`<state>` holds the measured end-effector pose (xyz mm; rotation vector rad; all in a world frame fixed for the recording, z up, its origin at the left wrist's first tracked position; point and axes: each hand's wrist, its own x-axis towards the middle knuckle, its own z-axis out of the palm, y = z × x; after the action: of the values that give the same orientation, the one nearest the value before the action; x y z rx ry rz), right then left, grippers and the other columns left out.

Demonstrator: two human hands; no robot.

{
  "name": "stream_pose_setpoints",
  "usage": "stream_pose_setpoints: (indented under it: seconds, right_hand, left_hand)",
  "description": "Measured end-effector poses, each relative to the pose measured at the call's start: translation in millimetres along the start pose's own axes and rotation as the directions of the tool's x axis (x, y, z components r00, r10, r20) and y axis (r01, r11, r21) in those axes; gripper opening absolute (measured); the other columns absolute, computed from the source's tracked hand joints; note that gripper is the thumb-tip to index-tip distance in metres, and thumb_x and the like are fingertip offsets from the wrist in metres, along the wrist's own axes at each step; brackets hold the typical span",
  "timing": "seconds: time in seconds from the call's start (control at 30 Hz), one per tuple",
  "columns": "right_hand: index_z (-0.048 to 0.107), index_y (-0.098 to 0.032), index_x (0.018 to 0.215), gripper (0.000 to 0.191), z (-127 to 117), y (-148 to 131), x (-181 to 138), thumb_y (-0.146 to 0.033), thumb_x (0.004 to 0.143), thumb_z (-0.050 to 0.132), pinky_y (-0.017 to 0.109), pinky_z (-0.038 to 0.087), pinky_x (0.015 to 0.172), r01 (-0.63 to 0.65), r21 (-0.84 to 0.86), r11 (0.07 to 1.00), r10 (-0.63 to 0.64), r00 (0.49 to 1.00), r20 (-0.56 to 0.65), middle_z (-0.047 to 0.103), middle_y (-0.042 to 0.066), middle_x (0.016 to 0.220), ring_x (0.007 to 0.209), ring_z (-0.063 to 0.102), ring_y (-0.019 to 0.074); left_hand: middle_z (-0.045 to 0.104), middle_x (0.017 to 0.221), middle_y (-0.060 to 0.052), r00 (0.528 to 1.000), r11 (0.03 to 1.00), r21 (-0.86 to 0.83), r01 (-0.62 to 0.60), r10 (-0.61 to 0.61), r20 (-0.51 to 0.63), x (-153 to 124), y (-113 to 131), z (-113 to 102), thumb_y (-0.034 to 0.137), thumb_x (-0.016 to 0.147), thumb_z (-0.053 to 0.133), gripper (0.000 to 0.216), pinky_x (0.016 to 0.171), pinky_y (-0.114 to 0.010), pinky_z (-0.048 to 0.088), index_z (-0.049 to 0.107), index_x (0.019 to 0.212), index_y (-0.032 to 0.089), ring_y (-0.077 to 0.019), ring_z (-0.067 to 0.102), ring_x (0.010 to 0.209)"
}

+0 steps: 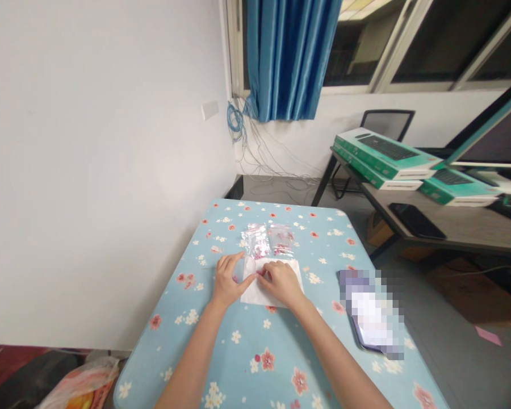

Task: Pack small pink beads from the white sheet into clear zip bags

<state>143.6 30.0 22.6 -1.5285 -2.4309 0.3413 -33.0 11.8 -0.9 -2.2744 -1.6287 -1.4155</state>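
Observation:
Both my hands rest on a white sheet lying on a light blue flowered tablecloth. My left hand is curled, its index finger stretched toward small red bits at the sheet's near edge. My right hand is closed in a pinch right beside it, on something too small to make out. Just beyond the sheet lie two clear plastic bags of small red pieces, one bag on the left and the other bag on the right.
A phone with a blurred screen lies on the table's right side. To the right stands a grey desk with green keyboard boxes, a dark phone and a monitor. A blue curtain and loose cables hang behind.

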Motion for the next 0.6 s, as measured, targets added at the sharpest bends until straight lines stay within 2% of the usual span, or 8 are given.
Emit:
stream_pose_setpoints:
  seconds: [0.6]
  right_hand:
    - [0.065,-0.019,0.079,0.016,-1.0,-1.5,0.2,-0.031,0.083,0.056,0.028,0.032,0.069,0.008,0.003,1.000,-0.008,1.000,0.000,0.066,0.005,0.076,0.076,0.056,0.0188]
  left_hand:
    - [0.067,0.100,-0.008,1.000,1.000,-0.003,0.003,-0.003,0.002,-0.6,-1.3,1.1,0.040,0.074,0.069,0.052,0.086,-0.038,0.046,0.053,0.118,0.019,-0.0230,0.059,0.094]
